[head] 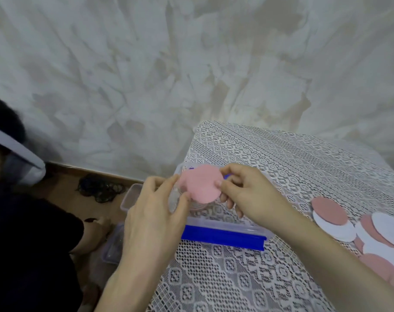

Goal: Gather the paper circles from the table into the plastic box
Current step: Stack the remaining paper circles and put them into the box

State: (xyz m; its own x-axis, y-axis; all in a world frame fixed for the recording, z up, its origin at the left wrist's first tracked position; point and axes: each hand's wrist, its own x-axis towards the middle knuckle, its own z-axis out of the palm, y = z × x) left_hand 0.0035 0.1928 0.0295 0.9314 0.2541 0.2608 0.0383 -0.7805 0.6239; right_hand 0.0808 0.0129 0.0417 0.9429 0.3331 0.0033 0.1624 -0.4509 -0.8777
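**Pink circle held over the box, pile cut off at right**

- Circle [200, 185]: pink and motion-blurred. It is above the box's left end; whether it is one sheet or several cannot be told.
- Left hand [155, 212]: pinches the circle's lower left edge with thumb and curled fingers.
- Right hand [247, 194]: pinches the circle's right edge, and the lower fingers hang over the box.
- Box [225, 224]: clear plastic with a blue clasp [223, 238] on the near side. It sits on the lace-covered table [214, 278], its inside largely hidden by the hands.
- Pile [326, 210]: pink and white circles overlapping on the table right of the box, partly cut off by the frame edge.
- Second person [22, 221]: in dark clothing at the left, partly out of frame.
- Floor box [133, 197]: clear, beside the table, half hidden behind the left hand.
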